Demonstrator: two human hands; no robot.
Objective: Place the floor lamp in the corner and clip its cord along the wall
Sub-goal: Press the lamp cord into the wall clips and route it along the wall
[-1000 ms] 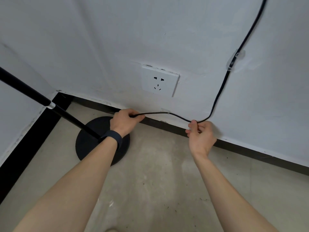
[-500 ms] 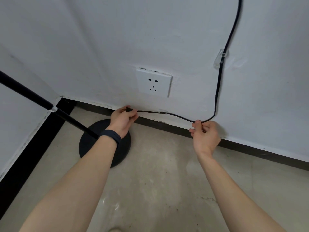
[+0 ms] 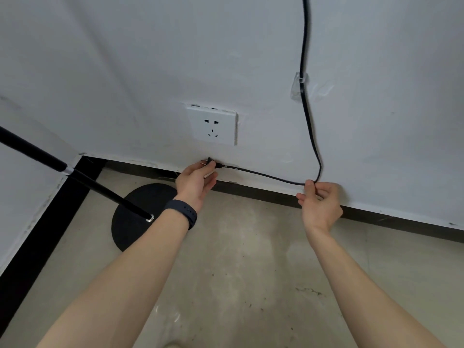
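Observation:
The floor lamp's round black base (image 3: pixel 133 217) rests on the floor in the corner, and its black pole (image 3: pixel 75 173) slants up to the left. A black cord (image 3: pixel 309 126) drops down the wall through a clear clip (image 3: pixel 298 84), bends near the skirting and runs left. My right hand (image 3: pixel 319 204) pinches the cord at that bend. My left hand (image 3: pixel 197 180), with a dark band on the wrist, holds the cord's plug (image 3: pixel 212 164) just below the white wall socket (image 3: pixel 213 125).
A dark skirting board (image 3: pixel 376 217) runs along the foot of both white walls. The floor (image 3: pixel 238 272) is bare, stained concrete.
My left hand has slid along the cord to its plug end and lifted it toward the socket. The view has shifted right, and my right hand still pinches the bend.

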